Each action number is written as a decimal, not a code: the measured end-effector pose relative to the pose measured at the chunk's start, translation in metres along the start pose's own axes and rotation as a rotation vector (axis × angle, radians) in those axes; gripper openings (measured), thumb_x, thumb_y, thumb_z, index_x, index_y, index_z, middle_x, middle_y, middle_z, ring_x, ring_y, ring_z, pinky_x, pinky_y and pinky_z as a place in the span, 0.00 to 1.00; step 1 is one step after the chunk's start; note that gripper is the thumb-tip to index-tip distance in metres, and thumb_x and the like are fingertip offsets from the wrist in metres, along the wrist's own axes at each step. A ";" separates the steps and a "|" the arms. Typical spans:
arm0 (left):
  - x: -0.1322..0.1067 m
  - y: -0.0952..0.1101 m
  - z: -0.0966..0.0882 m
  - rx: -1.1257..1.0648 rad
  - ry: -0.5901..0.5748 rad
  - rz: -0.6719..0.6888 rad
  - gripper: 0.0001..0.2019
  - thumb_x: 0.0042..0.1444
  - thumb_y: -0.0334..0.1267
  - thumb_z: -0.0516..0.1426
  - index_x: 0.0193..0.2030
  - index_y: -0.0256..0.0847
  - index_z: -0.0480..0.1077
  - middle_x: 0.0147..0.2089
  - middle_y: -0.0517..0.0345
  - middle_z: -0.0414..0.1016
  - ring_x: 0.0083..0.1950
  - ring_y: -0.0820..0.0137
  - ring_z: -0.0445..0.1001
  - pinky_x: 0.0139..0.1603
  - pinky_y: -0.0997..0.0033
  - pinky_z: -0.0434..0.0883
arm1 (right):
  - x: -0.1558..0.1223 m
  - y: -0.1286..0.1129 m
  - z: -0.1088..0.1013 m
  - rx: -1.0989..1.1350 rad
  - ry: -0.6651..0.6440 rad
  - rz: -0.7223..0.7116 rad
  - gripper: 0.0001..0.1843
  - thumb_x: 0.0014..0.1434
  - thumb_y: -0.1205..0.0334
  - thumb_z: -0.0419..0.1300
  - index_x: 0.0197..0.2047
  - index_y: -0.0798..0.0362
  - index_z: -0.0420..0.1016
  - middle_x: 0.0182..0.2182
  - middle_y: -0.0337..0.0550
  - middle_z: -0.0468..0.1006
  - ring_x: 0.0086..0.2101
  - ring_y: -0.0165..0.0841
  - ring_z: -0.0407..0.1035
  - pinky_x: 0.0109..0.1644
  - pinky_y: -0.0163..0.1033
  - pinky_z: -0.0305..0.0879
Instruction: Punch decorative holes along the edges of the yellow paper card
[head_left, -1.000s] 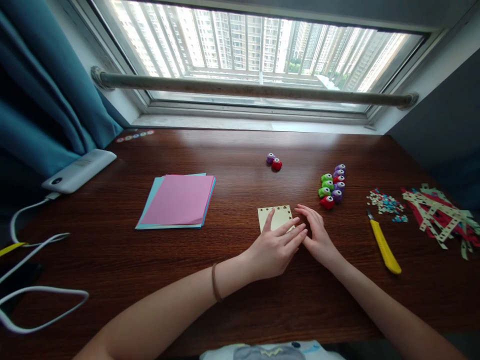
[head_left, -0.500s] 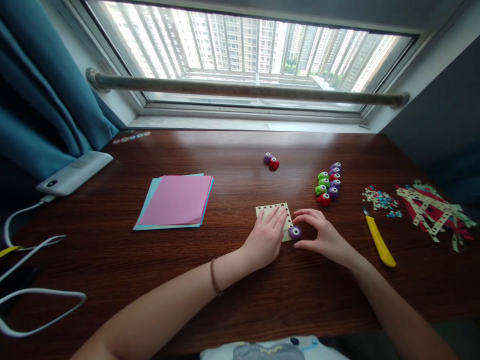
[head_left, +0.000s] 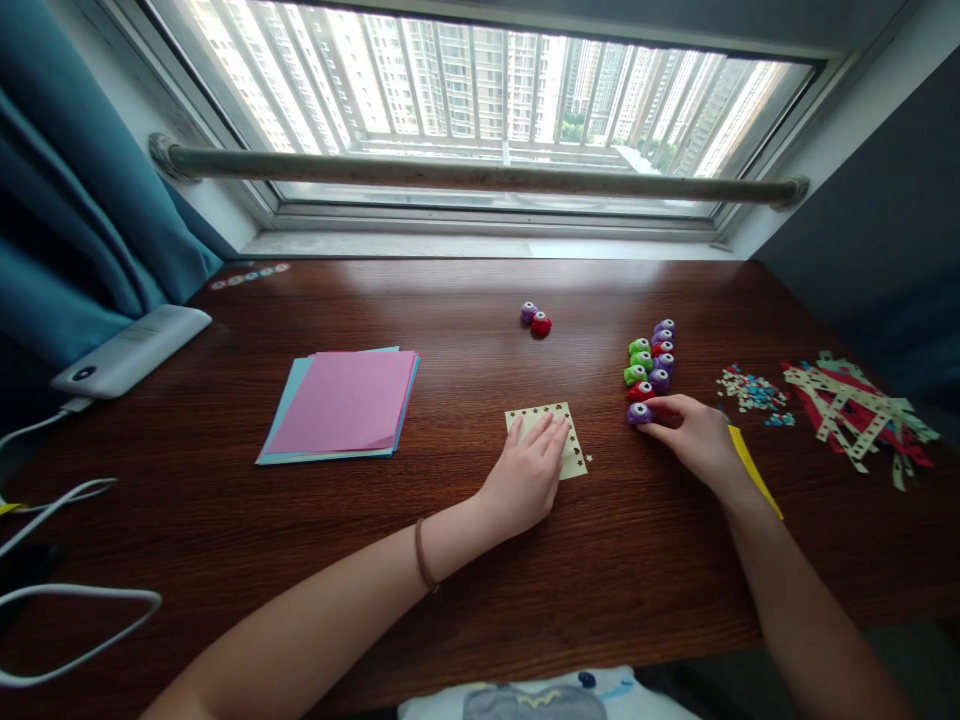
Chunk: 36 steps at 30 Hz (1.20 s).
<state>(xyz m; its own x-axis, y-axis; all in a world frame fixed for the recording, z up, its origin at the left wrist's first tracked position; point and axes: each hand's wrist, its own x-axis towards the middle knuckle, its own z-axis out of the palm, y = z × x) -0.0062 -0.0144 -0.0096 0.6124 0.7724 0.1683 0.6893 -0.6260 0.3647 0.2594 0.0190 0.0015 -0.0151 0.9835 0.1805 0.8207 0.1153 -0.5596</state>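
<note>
My left hand (head_left: 527,468) lies flat with fingers spread on a small pale yellow sheet of paper (head_left: 576,464), which has star-shaped holes punched along its edges. A tiny punched-out star (head_left: 589,458) sits on the wood just off the sheet's right side. Between the thumb and fingers of my right hand (head_left: 694,440) is a purple craft punch (head_left: 639,413). It is at the near end of a group of small punches, right beside a red punch (head_left: 640,391). Green punches (head_left: 638,360) and more purple ones (head_left: 660,379) stand behind it.
A purple and a red punch (head_left: 541,324) stand farther back. Coloured paper (head_left: 341,405) is stacked at left, near a white power bank (head_left: 131,350) with a cable. At right lie confetti (head_left: 754,390), paper strips (head_left: 862,410) and a yellow utility knife (head_left: 754,470), partly under my right wrist.
My right hand has taken the purple punch off the sheet's corner and carried it right to the other punches. A small star now shows beside the paper. My left hand stays on the sheet.
</note>
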 end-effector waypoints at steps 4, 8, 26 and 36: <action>0.000 0.000 0.000 -0.021 -0.009 0.001 0.25 0.59 0.31 0.45 0.63 0.32 0.47 0.65 0.47 0.53 0.67 0.61 0.46 0.65 0.47 0.46 | -0.001 0.000 0.007 -0.177 0.146 0.052 0.18 0.47 0.50 0.64 0.37 0.53 0.71 0.33 0.46 0.72 0.32 0.40 0.68 0.36 0.43 0.65; 0.000 0.000 -0.002 -0.037 -0.024 -0.001 0.25 0.59 0.30 0.45 0.63 0.32 0.47 0.65 0.48 0.52 0.67 0.61 0.45 0.65 0.47 0.44 | -0.006 -0.024 0.013 -0.113 0.168 -0.035 0.17 0.48 0.51 0.65 0.35 0.53 0.69 0.36 0.47 0.68 0.33 0.38 0.65 0.36 0.43 0.65; -0.001 0.000 -0.002 -0.012 0.059 0.098 0.22 0.59 0.30 0.45 0.61 0.33 0.52 0.63 0.47 0.56 0.66 0.60 0.48 0.64 0.47 0.49 | -0.016 -0.053 0.024 0.231 -0.400 -0.283 0.05 0.56 0.66 0.58 0.29 0.53 0.70 0.31 0.40 0.70 0.33 0.31 0.63 0.38 0.37 0.61; -0.008 0.001 -0.002 0.113 0.164 0.433 0.11 0.62 0.31 0.46 0.44 0.34 0.66 0.40 0.48 0.74 0.46 0.67 0.72 0.49 0.64 0.68 | 0.009 0.020 -0.040 0.158 0.507 0.167 0.09 0.52 0.60 0.63 0.34 0.57 0.73 0.26 0.43 0.74 0.26 0.33 0.70 0.31 0.35 0.65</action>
<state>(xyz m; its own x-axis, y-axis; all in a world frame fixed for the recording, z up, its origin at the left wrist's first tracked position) -0.0114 -0.0215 -0.0088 0.7896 0.4392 0.4286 0.4279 -0.8946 0.1284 0.2988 0.0246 0.0243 0.4164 0.8044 0.4238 0.6921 0.0218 -0.7215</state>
